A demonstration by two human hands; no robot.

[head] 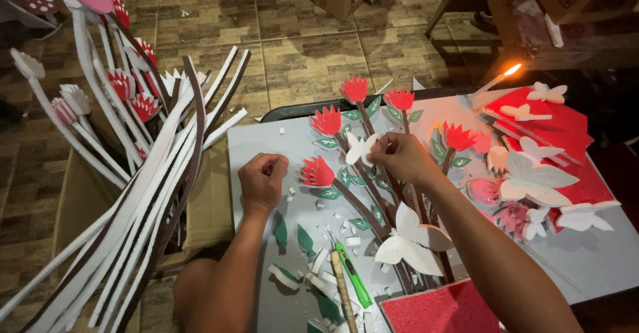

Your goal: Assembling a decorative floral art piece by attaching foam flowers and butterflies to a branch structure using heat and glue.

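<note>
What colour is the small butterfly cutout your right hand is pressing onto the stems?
White, plain with no pattern: the small butterfly cutout at the right hand, seen in the head view.

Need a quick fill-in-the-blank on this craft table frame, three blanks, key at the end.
1. The right hand holds a small white foam ____ against the stems.
2. The flowers on the board are ____.
3. The left hand is closed in a ____.
Missing words: butterfly; red; fist

A grey table was covered with red foam flowers, white butterflies, white scraps, a green cutter and a lit candle.
</note>
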